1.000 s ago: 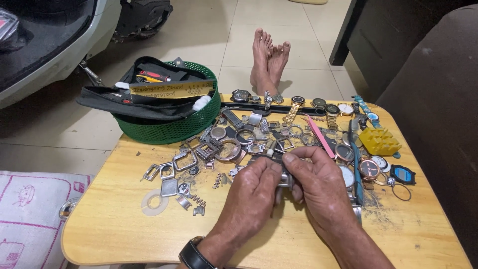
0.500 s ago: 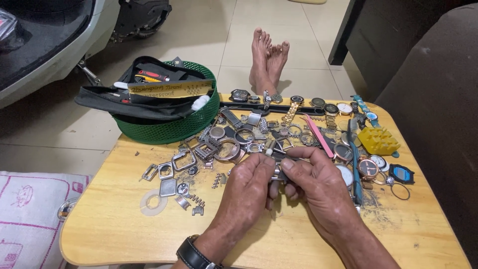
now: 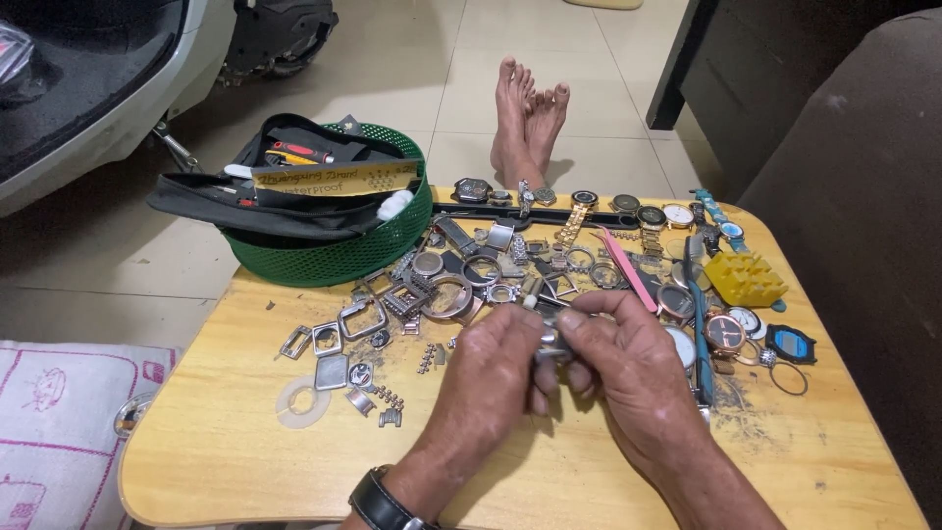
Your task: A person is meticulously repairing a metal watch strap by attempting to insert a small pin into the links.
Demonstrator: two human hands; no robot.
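My left hand (image 3: pixel 491 378) and my right hand (image 3: pixel 623 368) meet over the middle of a small wooden table (image 3: pixel 226 442). Between the fingertips of both hands sits a small metal watch part (image 3: pixel 551 339), mostly hidden by the fingers. A thin tool with a pale tip (image 3: pixel 531 291) pokes up just above my hands; which hand holds it I cannot tell. A pile of metal watch cases and bezels (image 3: pixel 461 285) lies just beyond my hands. A black watch is on my left wrist (image 3: pixel 378 501).
A green mesh basket (image 3: pixel 343 250) with a black tool pouch stands at the table's back left. Watches (image 3: pixel 628 211) line the back edge. A yellow block (image 3: pixel 746 278), pink tweezers (image 3: pixel 628 280) and watch faces lie right. A person's bare feet (image 3: pixel 525 123) rest on the tiled floor beyond.
Both hands stay together on the small part; the fingers have shifted slightly around it. Nothing else on the table has moved.
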